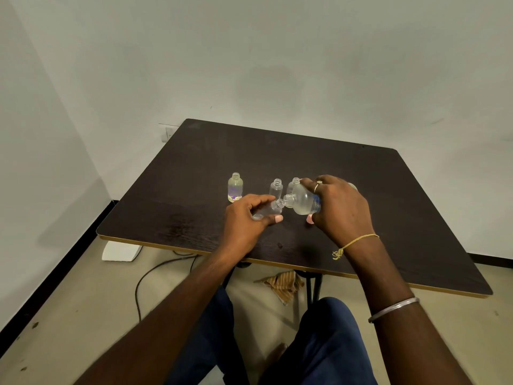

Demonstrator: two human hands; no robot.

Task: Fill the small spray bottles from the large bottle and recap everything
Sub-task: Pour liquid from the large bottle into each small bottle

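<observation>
Right hand: fingers wrapped round the large bottle, tipped sideways, mouth pointing left.
Left hand: grips a small spray bottle, tilted, neck meeting the large bottle's mouth.
Table: two uncapped small bottles upright behind the hands.

No text could be read. The large bottle carried a blue label just under the right hand, its print too blurred.

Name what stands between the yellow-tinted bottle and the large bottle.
Head view: one clear, uncapped small bottle stands upright between the yellow-tinted bottle and the large bottle.
</observation>
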